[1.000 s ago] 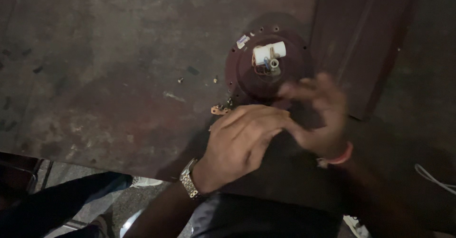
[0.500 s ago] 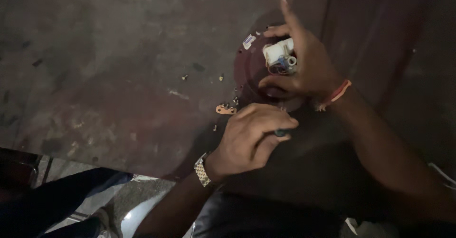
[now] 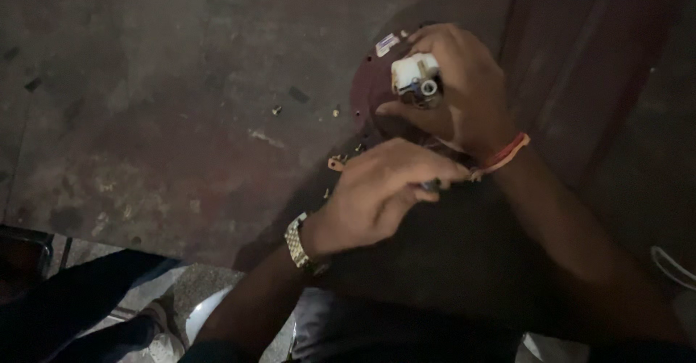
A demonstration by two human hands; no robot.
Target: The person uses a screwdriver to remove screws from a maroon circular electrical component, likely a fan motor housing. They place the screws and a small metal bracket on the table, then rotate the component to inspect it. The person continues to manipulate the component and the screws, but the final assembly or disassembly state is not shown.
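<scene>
Hands: right hand (image 3: 460, 88) grips white part (image 3: 415, 73) on maroon disc (image 3: 370, 91).

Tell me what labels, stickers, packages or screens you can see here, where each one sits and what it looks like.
One only: a small sticker on the upper left rim of the round maroon part, beside the right hand; rectangular, tilted, pale with bluish marks.
No packages, signs or screens show.

Your worn, stained tabletop (image 3: 159, 117) filled the frame's left and centre. On it lay a round maroon housing (image 3: 370, 95) at upper centre, with small loose screws (image 3: 276, 109) scattered just left.
</scene>
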